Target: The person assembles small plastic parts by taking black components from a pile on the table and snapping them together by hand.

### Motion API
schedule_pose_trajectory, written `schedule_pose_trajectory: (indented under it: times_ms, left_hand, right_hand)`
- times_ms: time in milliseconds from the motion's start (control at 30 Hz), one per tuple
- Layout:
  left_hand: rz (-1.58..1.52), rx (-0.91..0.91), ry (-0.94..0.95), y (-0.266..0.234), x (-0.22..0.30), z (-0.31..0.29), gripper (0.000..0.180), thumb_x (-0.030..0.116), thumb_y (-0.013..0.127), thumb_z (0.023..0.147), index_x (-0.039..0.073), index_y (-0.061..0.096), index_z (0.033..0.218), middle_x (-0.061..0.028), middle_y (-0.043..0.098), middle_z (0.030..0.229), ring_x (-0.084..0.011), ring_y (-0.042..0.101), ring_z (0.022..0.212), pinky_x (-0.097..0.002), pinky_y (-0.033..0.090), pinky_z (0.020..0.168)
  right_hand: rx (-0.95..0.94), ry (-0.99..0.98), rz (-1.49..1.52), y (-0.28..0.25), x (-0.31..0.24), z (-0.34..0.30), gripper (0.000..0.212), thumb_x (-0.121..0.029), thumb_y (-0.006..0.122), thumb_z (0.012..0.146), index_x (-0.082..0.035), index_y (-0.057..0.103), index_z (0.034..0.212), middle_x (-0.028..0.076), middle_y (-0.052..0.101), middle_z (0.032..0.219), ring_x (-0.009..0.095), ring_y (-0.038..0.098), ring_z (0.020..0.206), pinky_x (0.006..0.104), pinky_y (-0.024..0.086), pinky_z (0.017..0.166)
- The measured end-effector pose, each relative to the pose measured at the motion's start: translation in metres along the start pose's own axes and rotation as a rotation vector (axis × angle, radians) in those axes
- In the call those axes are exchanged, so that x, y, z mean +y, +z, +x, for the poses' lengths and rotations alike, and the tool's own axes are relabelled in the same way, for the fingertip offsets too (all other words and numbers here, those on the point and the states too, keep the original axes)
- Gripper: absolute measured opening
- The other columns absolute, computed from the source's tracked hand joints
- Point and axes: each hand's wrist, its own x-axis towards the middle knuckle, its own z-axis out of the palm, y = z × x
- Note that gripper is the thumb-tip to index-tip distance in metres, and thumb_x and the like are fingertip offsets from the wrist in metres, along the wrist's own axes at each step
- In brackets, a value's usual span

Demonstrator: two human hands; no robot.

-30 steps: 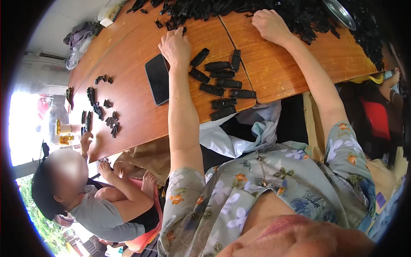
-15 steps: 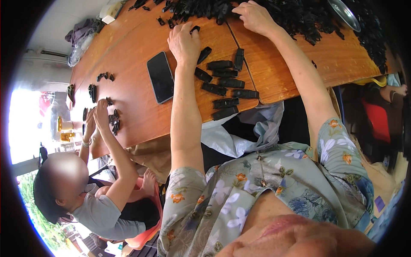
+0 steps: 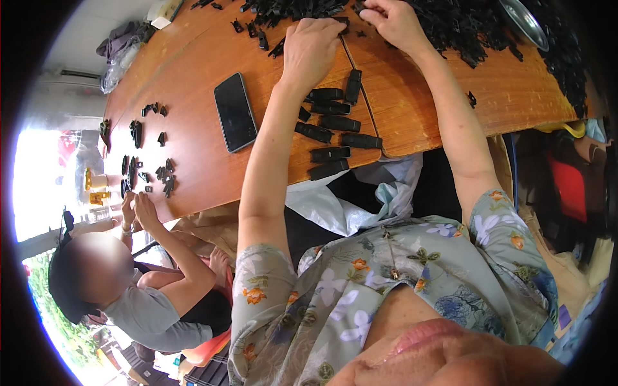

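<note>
Wooden surface (image 3: 193, 83), black smartphone (image 3: 235, 112) lying flat on it, screen up. Far lower left of smartphone: co-worker (image 3: 145, 312), grey shirt, dark cap, co-worker's hands (image 3: 138, 207) close together at surface edge; contents too small to tell. Left of smartphone: small black plastic parts (image 3: 168, 177) in scattered clusters. Just beyond smartphone, slightly right: a few loose black pieces (image 3: 263, 41). Upper right of smartphone: left hand (image 3: 313, 51), fingers bent and nearly closed, fingertips gripping one black plastic piece (image 3: 344, 25). Right of smartphone, past the left forearm: long black clip-like pieces (image 3: 330, 154), laid near each other, some touching. Farther upper right of smartphone: right hand (image 3: 396, 26), fingers curled, at edge of black heap (image 3: 467, 35); cannot tell if it grips anything. Far right of smartphone, by the heap: shiny metal dish (image 3: 524, 24), tilted.
</note>
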Motion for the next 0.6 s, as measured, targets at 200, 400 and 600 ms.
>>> schedule_pose_trajectory:
  times_ms: [200,400,600]
  left_hand:
    - [0.105,-0.105,-0.185,0.009,-0.044,0.007,0.024,0.017,0.066,0.084,0.014,0.073,0.106,-0.0048,0.067,0.118,-0.0284,0.062,0.107,-0.0441,0.045,0.096]
    - [0.032,0.102,-0.223,0.004,-0.037,-0.001,0.015,0.018,0.071,0.081,0.009,0.075,0.092,-0.0058,0.068,0.112,-0.026,0.065,0.098,-0.038,0.052,0.084]
    - [-0.401,0.212,-0.456,-0.002,-0.022,-0.003,0.016,0.01,0.069,0.087,0.001,0.07,0.1,-0.0068,0.068,0.106,-0.0163,0.066,0.087,-0.0288,0.053,0.076]
  right_hand:
    - [-0.233,0.046,-0.005,0.005,-0.01,-0.006,0.028,-0.021,0.075,0.084,-0.003,0.071,0.106,0.014,0.073,0.09,0.028,0.07,0.085,0.0378,0.053,0.077]
    - [-0.168,0.067,0.028,0.003,-0.014,-0.005,0.029,-0.017,0.076,0.083,-0.004,0.07,0.108,0.012,0.071,0.083,0.022,0.068,0.076,0.0334,0.052,0.075]
    - [-0.018,-0.053,0.299,0.015,-0.007,-0.005,0.038,-0.011,0.073,0.086,-0.004,0.065,0.123,0.005,0.069,0.079,0.012,0.064,0.07,0.0274,0.052,0.07]
